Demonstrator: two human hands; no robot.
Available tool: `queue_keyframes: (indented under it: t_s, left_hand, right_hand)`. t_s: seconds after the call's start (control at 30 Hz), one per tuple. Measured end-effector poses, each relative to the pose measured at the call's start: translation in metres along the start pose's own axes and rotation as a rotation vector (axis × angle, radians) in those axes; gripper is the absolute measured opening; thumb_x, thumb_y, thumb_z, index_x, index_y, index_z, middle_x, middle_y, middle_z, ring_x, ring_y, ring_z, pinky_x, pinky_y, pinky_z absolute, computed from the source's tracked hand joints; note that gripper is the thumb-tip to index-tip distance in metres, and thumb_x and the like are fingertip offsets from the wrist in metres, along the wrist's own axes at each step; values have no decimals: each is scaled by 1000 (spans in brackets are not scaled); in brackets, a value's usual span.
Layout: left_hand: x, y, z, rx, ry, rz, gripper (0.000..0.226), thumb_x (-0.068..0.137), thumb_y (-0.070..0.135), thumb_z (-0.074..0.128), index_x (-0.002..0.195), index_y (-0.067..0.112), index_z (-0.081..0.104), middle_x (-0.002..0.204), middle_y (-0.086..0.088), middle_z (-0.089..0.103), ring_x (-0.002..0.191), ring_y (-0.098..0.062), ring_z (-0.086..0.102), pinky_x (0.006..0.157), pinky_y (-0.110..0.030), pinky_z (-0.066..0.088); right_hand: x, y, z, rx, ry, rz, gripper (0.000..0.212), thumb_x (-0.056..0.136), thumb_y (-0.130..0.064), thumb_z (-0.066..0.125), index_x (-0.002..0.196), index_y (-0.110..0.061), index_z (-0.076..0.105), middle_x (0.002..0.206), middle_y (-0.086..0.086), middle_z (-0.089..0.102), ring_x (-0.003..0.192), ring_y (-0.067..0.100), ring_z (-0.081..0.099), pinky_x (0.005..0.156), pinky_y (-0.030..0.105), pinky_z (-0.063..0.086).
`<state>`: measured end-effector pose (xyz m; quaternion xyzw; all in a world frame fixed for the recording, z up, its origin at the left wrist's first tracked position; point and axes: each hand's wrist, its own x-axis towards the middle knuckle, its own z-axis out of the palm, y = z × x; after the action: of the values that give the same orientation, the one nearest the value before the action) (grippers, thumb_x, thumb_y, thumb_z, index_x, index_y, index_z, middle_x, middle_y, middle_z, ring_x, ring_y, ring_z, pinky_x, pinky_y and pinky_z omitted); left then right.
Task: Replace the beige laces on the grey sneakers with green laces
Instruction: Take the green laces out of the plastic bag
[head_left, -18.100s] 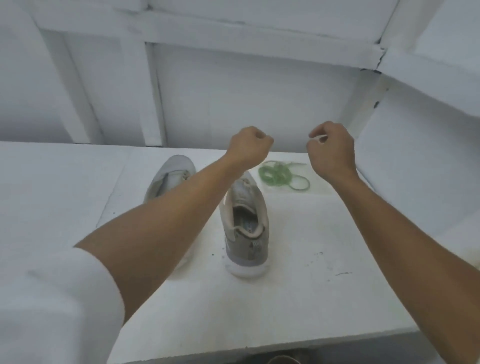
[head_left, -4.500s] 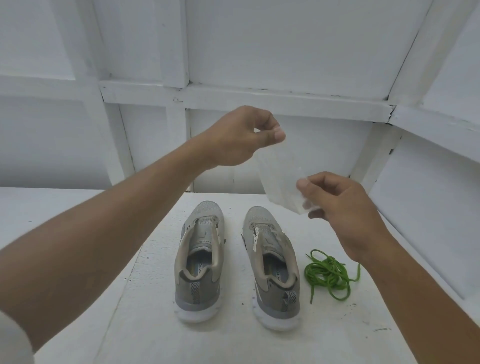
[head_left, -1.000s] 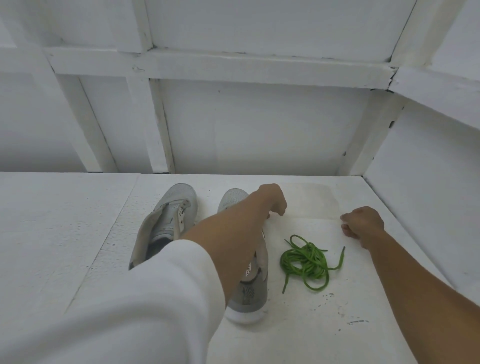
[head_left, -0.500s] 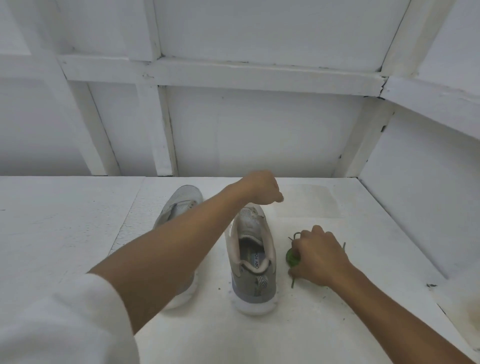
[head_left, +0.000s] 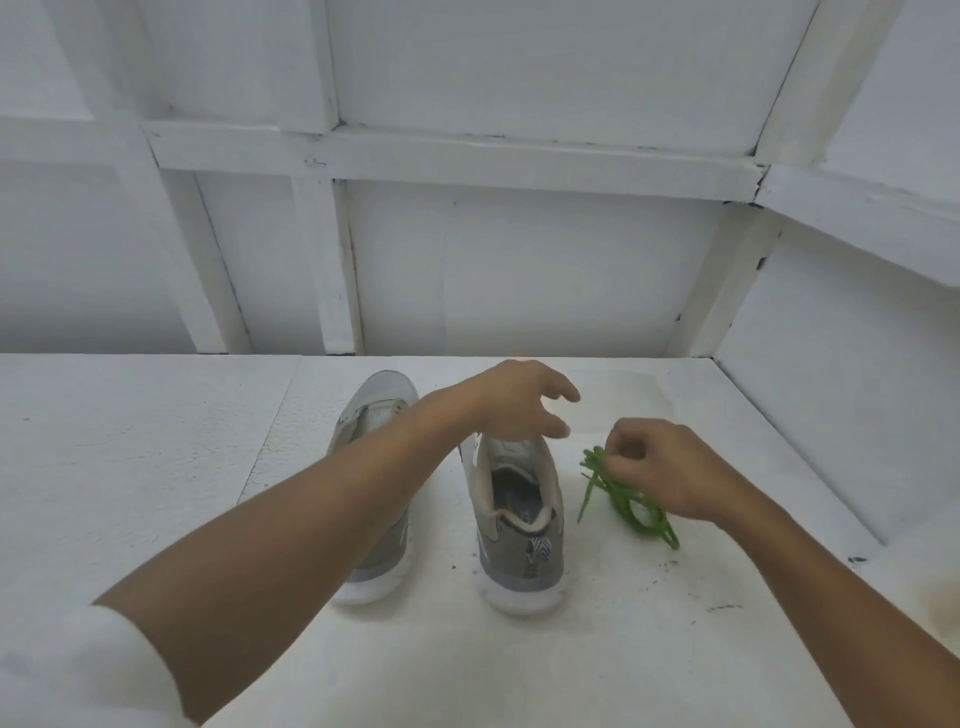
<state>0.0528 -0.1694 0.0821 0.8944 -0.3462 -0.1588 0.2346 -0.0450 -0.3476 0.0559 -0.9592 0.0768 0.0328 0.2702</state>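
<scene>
Two grey sneakers stand side by side on the white table, heels toward me. My left forearm crosses over the left sneaker (head_left: 375, 415) and hides much of it. The right sneaker (head_left: 519, 525) shows its open collar and heel; its front is hidden behind my left hand. No laces show on either shoe. My left hand (head_left: 519, 402) hovers above the right sneaker's front with fingers spread and holds nothing. My right hand (head_left: 660, 470) pinches the bundle of green laces (head_left: 621, 499) just right of that sneaker, with the loops hanging down to the table.
The white table (head_left: 156, 467) meets a white panelled wall at the back and a white side wall (head_left: 831, 405) close on the right. A faint clear plastic sheet (head_left: 639, 395) lies behind the laces. Dark specks dot the tabletop near the right sneaker.
My right hand has lifted the green laces partly off the table. My left hand has opened its fingers above the right sneaker.
</scene>
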Motion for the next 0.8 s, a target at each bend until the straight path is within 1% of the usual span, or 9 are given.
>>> queue_keyframes:
  t_s: [0.13, 0.23, 0.3, 0.37, 0.47, 0.57, 0.63, 0.73, 0.8]
  left_hand:
    - [-1, 11, 8, 3, -58, 71, 56, 86, 38, 70, 138, 33, 49, 136, 6, 56, 117, -13, 56, 101, -34, 43]
    - [-1, 15, 3, -87, 29, 126, 41, 86, 35, 71, 124, 29, 61, 114, 11, 68, 101, -8, 64, 95, -36, 50]
    - [-4, 17, -6, -121, 109, 147, 28, 87, 31, 70, 114, 26, 67, 96, 15, 70, 93, -6, 66, 91, -37, 52]
    - [-8, 18, -18, -116, 190, 181, 19, 88, 30, 68, 106, 23, 70, 88, 13, 70, 87, -9, 66, 86, -37, 53]
    - [-18, 19, -38, -195, 283, 212, 14, 89, 28, 66, 99, 19, 71, 81, 6, 73, 76, -14, 69, 77, -34, 58]
    - [-29, 13, -59, -331, 373, 221, 10, 90, 20, 66, 96, 15, 72, 79, 2, 74, 72, -14, 70, 75, -32, 59]
    - [-38, 8, -72, -415, 425, 232, 6, 90, 18, 67, 93, 15, 71, 79, 0, 74, 75, -20, 70, 78, -37, 59]
    - [-53, -1, -91, -543, 520, 208, 7, 91, 12, 64, 88, 14, 70, 83, -8, 74, 77, -20, 69, 80, -37, 58]
    - [-63, -10, -101, -590, 572, 184, 10, 92, 9, 63, 87, 13, 70, 85, -9, 73, 80, -20, 70, 82, -36, 58]
  right_hand:
    - [-1, -15, -24, 192, 51, -61, 9, 86, -27, 67, 77, -24, 66, 83, -2, 71, 83, 20, 67, 74, 32, 51]
    - [0, -23, -36, 274, 61, -98, 10, 87, -26, 67, 78, -22, 68, 83, -3, 72, 88, 17, 66, 80, 32, 48]
    - [0, -28, -42, 331, 64, -118, 10, 87, -27, 66, 80, -20, 69, 83, -2, 72, 86, 16, 65, 83, 35, 48]
    - [0, -34, -46, 403, 86, -148, 12, 88, -28, 65, 84, -17, 68, 85, 3, 71, 82, 13, 63, 82, 37, 49]
    - [1, -44, -49, 559, 153, -204, 24, 88, -39, 64, 92, -15, 65, 94, 8, 70, 89, 20, 66, 84, 40, 52]
    - [1, -51, -43, 598, 77, -242, 42, 75, -54, 64, 104, -23, 64, 103, -3, 69, 96, 15, 65, 84, 34, 53]
    - [3, -54, -33, 523, 11, -246, 34, 76, -46, 70, 104, -26, 67, 102, -8, 69, 94, 12, 65, 82, 29, 51]
    - [9, -61, -15, 435, -5, -247, 6, 87, -26, 69, 91, -23, 71, 87, -6, 71, 82, 15, 64, 75, 28, 49]
    - [14, -64, -9, 392, 9, -245, 8, 91, -23, 64, 87, -20, 71, 78, -5, 69, 71, 10, 62, 69, 29, 48]
